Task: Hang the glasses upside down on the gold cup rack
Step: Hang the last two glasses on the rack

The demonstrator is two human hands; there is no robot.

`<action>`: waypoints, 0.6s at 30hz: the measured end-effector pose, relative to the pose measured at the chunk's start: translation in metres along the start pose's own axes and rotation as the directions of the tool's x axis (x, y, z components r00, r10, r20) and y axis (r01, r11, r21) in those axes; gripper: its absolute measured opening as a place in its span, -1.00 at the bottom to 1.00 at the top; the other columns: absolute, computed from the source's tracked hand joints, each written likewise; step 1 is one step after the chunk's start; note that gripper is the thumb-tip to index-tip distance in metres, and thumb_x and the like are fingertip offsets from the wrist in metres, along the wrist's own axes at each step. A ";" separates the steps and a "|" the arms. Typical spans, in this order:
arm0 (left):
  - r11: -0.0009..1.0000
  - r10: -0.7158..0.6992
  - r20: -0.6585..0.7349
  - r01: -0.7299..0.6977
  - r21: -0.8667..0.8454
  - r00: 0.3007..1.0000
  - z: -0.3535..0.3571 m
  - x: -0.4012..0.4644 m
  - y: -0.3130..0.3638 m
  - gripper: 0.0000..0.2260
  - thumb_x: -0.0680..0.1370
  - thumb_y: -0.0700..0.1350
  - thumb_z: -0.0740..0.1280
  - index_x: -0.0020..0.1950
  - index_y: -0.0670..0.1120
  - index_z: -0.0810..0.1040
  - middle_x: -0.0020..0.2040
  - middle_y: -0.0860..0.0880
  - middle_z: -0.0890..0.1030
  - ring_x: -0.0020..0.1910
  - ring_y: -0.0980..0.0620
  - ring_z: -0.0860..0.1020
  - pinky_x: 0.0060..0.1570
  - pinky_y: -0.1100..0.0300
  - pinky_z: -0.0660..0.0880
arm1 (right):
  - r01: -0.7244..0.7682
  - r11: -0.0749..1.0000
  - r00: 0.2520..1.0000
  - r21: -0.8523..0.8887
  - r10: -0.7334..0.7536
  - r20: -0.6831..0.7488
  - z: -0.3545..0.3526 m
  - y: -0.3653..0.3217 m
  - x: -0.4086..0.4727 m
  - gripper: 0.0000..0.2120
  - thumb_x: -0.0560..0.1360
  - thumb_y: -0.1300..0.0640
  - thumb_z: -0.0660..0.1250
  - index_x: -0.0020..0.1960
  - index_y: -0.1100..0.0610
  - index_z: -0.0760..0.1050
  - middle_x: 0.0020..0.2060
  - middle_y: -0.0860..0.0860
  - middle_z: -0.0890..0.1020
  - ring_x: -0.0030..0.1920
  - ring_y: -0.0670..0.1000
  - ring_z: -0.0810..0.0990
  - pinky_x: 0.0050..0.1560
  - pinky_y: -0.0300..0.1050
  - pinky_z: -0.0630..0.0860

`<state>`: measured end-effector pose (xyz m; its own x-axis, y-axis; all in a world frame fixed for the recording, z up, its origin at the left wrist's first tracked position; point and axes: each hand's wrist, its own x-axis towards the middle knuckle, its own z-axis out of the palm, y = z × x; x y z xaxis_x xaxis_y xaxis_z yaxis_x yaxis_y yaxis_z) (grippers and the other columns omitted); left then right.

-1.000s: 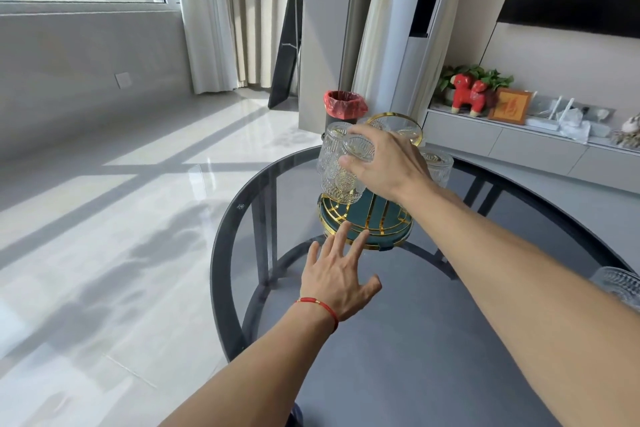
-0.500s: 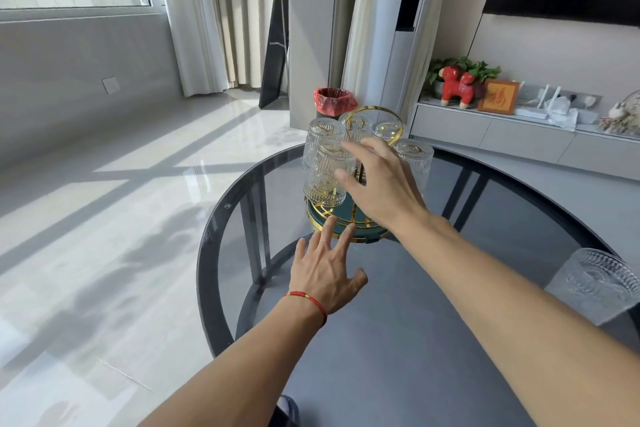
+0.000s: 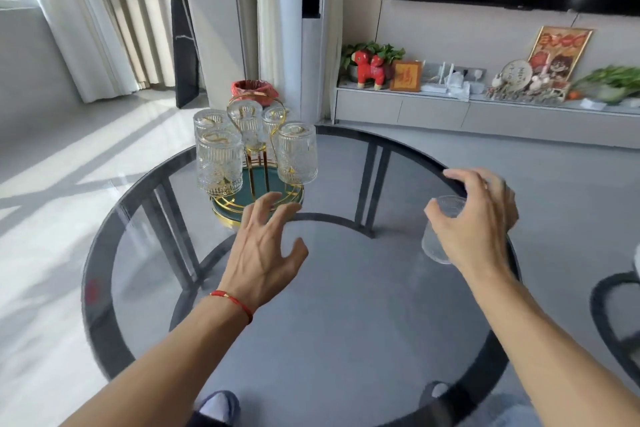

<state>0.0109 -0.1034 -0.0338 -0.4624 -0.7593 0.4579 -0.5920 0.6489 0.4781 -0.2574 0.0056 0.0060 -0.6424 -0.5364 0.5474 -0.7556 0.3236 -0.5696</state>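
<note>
The gold cup rack (image 3: 255, 163) stands on its green round base at the far left of the round glass table (image 3: 311, 305). Several ribbed clear glasses hang upside down on it, the nearest at front left (image 3: 219, 163) and front right (image 3: 297, 152). My left hand (image 3: 265, 253) hovers just in front of the base, fingers spread, holding nothing. At the table's right edge my right hand (image 3: 478, 222) curls around a loose clear glass (image 3: 437, 236) that stands on the tabletop; the fingers hide most of it.
The table's dark rim (image 3: 398, 146) curves close behind my right hand. A red-lined bin (image 3: 254, 92) stands on the floor behind the rack. A second dark round frame (image 3: 609, 322) shows at the right edge. A low cabinet with ornaments (image 3: 450, 107) runs along the wall.
My right hand has let go of the glass now hanging at the rack's front left and swung right to the loose glass. My left hand stays by the base. The view has turned right.
</note>
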 end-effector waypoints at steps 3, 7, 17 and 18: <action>0.998 -0.026 0.026 0.027 -0.053 0.999 0.007 -0.002 0.009 -0.55 0.47 -0.14 0.48 0.35 -0.10 0.54 0.39 -0.18 0.45 0.39 -0.21 0.40 0.34 -0.08 0.40 | -0.299 0.954 0.927 0.007 0.289 0.239 -0.005 0.030 0.000 0.00 0.38 -0.08 0.57 0.65 0.08 0.10 0.51 0.13 0.40 0.49 0.23 0.39 0.41 0.15 0.38; 0.986 -0.098 0.054 0.104 -0.129 0.994 0.018 -0.002 0.018 -0.54 0.48 -0.16 0.47 0.37 -0.09 0.53 0.32 -0.13 0.52 0.31 -0.15 0.43 0.31 -0.05 0.44 | -0.440 0.884 0.865 0.155 0.372 0.337 0.005 0.060 -0.006 -0.03 0.37 -0.08 0.61 0.62 0.06 0.18 0.44 0.03 0.51 0.36 0.06 0.48 0.22 -0.16 0.32; 0.962 0.003 0.323 0.085 -0.260 0.946 0.033 -0.008 0.054 -0.40 0.54 0.03 0.45 0.54 0.03 0.33 0.45 -0.04 0.43 0.39 -0.03 0.40 0.30 -0.05 0.51 | -0.216 0.940 0.851 0.264 0.049 0.523 0.016 0.055 -0.011 -0.24 0.28 -0.04 0.65 0.40 -0.18 0.39 0.32 -0.21 0.53 0.32 -0.10 0.47 0.23 -0.19 0.42; 0.939 0.012 0.354 0.111 -0.326 0.935 0.033 -0.008 0.058 -0.35 0.52 0.10 0.46 0.55 0.06 0.30 0.45 -0.02 0.43 0.37 0.01 0.45 0.25 0.01 0.56 | -0.158 0.942 0.830 0.295 -0.034 0.557 0.015 0.047 -0.014 -0.23 0.27 -0.05 0.66 0.40 -0.18 0.40 0.33 -0.21 0.54 0.31 -0.13 0.47 0.25 -0.22 0.42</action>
<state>-0.0413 -0.0608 -0.0341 -0.6735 -0.7197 0.1685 -0.3923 0.5413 0.7437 -0.2823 0.0166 -0.0378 -0.4356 -0.8903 0.1326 -0.5725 0.1604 -0.8041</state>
